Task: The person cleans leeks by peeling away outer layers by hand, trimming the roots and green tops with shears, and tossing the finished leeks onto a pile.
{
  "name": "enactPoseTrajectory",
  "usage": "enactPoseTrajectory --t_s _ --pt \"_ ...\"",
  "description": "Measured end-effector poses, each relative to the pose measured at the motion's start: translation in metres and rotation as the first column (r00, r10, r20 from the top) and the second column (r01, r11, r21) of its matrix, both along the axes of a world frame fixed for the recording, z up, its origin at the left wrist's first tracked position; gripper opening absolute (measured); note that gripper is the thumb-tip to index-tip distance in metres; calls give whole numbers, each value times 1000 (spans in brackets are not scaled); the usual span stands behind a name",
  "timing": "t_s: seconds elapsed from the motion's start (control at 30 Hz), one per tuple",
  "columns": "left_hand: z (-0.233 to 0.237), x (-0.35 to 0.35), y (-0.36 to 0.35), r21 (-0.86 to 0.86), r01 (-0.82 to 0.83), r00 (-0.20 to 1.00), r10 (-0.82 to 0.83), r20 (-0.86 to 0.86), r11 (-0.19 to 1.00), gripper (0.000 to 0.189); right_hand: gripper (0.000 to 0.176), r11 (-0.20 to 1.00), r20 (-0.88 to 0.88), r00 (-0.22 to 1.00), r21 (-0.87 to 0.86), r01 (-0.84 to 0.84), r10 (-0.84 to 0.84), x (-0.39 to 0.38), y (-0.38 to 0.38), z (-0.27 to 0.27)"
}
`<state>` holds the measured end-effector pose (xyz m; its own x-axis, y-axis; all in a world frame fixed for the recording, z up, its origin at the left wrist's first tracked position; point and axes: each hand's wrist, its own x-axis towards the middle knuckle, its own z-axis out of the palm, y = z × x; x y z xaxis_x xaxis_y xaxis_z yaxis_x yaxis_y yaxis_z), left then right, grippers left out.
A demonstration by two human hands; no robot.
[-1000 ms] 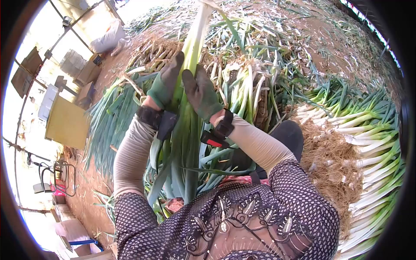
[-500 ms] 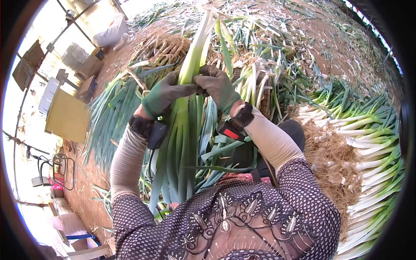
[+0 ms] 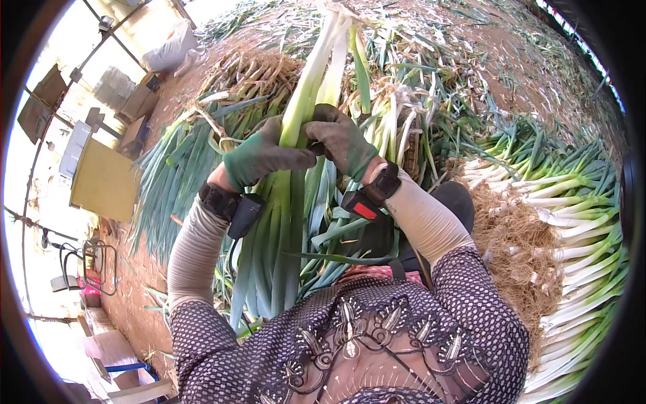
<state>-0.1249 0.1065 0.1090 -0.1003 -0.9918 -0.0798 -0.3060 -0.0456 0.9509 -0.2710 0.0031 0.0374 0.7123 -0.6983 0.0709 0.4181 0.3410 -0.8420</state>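
Note:
Both hands wear grey-and-green gloves. My left hand [image 3: 266, 153] is wrapped round the stem of a large leek [image 3: 304, 101], its thumb lying across the front. On the other side, my right hand [image 3: 340, 140] pinches a leaf layer at the stem, its fingertips partly hidden. The leek stands with its pale root end pointing away from me and its long green leaves hanging toward my lap. A pale outer strip has parted from the stem near the top.
Untrimmed leeks [image 3: 171, 168] are heaped at the left. Leeks with brown roots [image 3: 515, 262] lie in a long row at the right. Leaf scraps cover the ground ahead. A yellow board [image 3: 105, 180] and boxes [image 3: 116, 87] stand at the far left.
The leek's root end has shifted slightly right, and the outer strip stands wider apart from the stem. My right hand has moved slightly right and toward me.

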Motion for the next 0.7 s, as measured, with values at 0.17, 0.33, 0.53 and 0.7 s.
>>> enactPoseTrajectory --t_s 0.17,0.33,0.53,0.7 --pt "-9 22 3 48 -73 996 70 53 996 50 25 978 -33 982 -104 180 -184 5 0 -14" --pt "-2 44 21 80 -201 974 208 -91 976 44 23 832 -225 854 -438 341 -469 -36 -67 -92" --pt "3 25 63 187 -135 982 156 -103 973 58 38 414 -36 643 -793 448 -765 -68 -144 -23" --pt "8 -12 78 260 -9 970 72 -234 965 74 55 676 141 834 -522 520 -533 -64 -193 33"
